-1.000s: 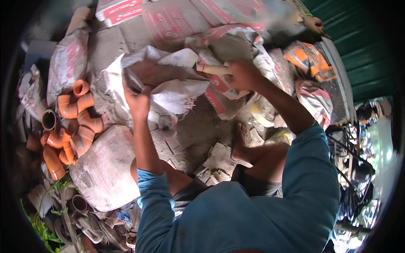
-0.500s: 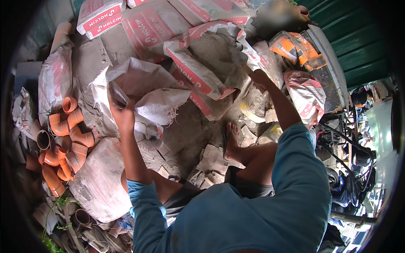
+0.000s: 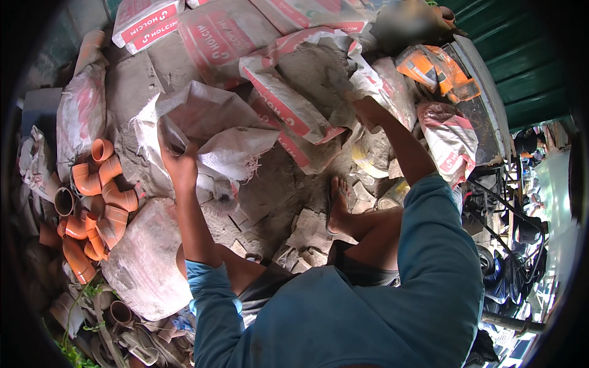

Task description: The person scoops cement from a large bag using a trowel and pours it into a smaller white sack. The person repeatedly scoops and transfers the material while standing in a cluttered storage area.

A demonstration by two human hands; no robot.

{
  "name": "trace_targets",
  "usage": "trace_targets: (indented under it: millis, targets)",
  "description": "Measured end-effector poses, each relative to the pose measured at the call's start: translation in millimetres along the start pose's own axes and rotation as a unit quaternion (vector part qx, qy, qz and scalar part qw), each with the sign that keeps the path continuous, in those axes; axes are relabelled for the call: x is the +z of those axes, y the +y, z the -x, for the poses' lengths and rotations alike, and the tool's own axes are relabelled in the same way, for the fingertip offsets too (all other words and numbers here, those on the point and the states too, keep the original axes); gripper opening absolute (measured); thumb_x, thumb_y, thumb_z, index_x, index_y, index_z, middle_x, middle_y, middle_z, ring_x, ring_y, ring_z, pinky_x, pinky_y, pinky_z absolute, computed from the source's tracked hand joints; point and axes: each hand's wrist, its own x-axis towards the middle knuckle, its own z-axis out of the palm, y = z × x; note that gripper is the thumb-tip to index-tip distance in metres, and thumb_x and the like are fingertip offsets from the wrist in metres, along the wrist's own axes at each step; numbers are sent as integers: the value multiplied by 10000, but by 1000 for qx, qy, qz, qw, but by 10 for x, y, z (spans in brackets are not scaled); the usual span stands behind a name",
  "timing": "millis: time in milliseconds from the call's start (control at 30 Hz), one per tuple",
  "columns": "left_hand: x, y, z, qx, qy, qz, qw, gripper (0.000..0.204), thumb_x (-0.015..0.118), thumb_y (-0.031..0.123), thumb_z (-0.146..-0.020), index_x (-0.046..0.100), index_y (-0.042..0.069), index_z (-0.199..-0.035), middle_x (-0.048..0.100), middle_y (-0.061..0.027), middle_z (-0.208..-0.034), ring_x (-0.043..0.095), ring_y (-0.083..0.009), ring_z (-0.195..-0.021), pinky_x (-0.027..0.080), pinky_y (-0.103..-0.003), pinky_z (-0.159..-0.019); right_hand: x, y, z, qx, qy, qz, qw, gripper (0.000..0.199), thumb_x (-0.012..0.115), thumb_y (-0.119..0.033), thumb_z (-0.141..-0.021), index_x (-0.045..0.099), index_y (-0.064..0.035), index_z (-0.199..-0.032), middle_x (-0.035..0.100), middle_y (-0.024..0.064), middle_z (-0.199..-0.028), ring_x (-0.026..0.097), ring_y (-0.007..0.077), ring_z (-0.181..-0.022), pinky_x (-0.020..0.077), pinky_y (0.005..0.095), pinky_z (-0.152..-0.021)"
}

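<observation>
- Two bare hands show in the head view, set well apart: the left hand (image 3: pixel 178 164) pinches the left edge of a white sack (image 3: pixel 236 150), while the right hand (image 3: pixel 370 115) is curled around what looks like the end of a tool (image 3: pixel 348 93); its far part blends into grey powder (image 3: pixel 307 66), so its shape cannot be told.
- The sack's mouth gapes upward, to the left of the right hand and slightly nearer the body; the left hand is the nearer one.
- The opened bag (image 3: pixel 275 101) with the powder lies just beyond the sack and to its right, its near side slanting from upper left to lower right; the right hand is at its right edge.
- Between the right hand and the sack's mouth stands that bag's folded red-and-white side, with the sack's slack flap next to it.
- Around them: stacked bags (image 3: pixel 224 40) beyond, orange pipe elbows (image 3: pixel 116 197) and a pale full sack (image 3: pixel 147 260) at left, an orange package (image 3: pixel 420 69) at right, cardboard scraps (image 3: pixel 310 232) near the right foot (image 3: pixel 339 207).
</observation>
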Motion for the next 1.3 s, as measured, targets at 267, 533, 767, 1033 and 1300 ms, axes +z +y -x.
trace_targets:
  millis: [267, 533, 767, 1033, 1300]
  targets:
    - [-51, 63, 65, 25, -3, 25, 999, 851, 540, -111, -723, 286, -9, -1530, 529, -150, -1317, 574, -195, -1084, 478, -287, -905, 161, 208, 158, 101, -93, -141, 980, 310, 527, -323, -981, 572, -16, -993, 599, 94, -701, 587, 194, -524, 497, 359, -446]
    - [-32, 44, 75, 57, -2, 22, 998, 877, 526, -132, -714, 244, -33, -1538, 443, -180, -1441, 491, -248, -1275, 396, -305, -1046, 564, 224, -89, 59, -140, -249, 957, 328, 505, -339, -997, 555, -16, -973, 597, 116, -675, 576, 213, -485, 491, 364, -440]
    - [17, 38, 51, 89, -5, -39, 995, 886, 518, -132, -704, 253, -22, -1542, 397, -144, -1495, 466, -239, -1295, 378, -306, -1060, 709, 91, -401, 50, -197, -343, 917, 332, 504, -343, -998, 545, -14, -1019, 610, 100, -742, 596, 175, -561, 500, 325, -473]
    - [68, -8, 19, 82, -1, 13, 997, 872, 515, -126, -706, 254, -47, -1534, 378, -148, -1516, 467, -214, -1271, 391, -275, -1021, 724, 206, -356, 52, -143, -343, 927, 346, 559, -303, -983, 521, 0, -1144, 603, 132, -800, 600, 191, -575, 520, 362, -481]
    - [40, 24, 15, 73, -1, -7, 997, 864, 509, -135, -717, 253, -40, -1537, 463, -157, -1402, 541, -192, -1117, 448, -256, -903, 694, 344, -338, 43, -180, -326, 927, 349, 543, -363, -985, 564, -17, -1025, 601, 85, -746, 569, 145, -543, 472, 292, -436]
